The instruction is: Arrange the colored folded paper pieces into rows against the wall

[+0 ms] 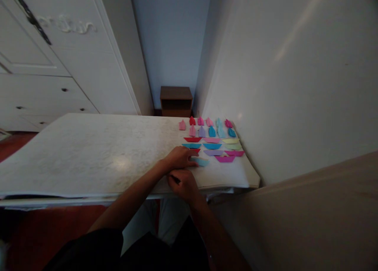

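My left hand (180, 157) reaches over the table, its thumb and fingers around the left end of a light blue paper boat (201, 161). A red paper boat (195, 150) lies just beyond, partly covered by the same hand. My right hand (184, 183) rests by the table's front edge, close against my left wrist, its fingers curled in with nothing visible in them. Folded paper boats lie in rows ahead, among them a blue boat (212, 146), a purple boat (214, 153) and a magenta boat (225, 159).
Behind the boats stand several smaller upright folded paper pieces, such as a pink one (182, 125) and a blue one (212, 132). The white table (103, 156) stretches left. A wall (280, 86) borders it on the right; a white cabinet (88, 66) and a brown nightstand (176, 93) stand beyond.
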The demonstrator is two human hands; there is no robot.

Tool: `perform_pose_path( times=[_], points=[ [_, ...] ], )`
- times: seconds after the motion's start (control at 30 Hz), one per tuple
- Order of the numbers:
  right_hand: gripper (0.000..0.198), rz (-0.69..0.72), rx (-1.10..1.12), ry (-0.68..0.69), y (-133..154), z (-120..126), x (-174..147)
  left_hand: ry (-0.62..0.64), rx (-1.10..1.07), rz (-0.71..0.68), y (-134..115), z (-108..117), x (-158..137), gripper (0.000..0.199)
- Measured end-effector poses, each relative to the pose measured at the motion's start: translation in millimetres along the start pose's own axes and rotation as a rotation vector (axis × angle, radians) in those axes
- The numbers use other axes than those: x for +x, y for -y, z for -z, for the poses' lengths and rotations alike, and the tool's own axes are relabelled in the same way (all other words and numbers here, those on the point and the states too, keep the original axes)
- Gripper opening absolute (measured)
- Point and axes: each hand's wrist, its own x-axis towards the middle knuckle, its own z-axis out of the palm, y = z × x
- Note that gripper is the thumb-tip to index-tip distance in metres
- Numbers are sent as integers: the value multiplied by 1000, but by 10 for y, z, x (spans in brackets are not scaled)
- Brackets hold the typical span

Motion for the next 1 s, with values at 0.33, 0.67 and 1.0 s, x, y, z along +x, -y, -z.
perform_pose_path(
  times=[0.33,0.67,1.0],
  points=[
    [21,-2,-10,-35,0,-4,-24,-1,57,-10,-50,-19,89,32],
    [20,30,-47,-40,-30,-26,-29,-59,114,-6,-33,-58,90,38],
    [20,58,-54,-69,-28,-40,-33,-98,134,-56,0,-67,67,49]
  ],
)
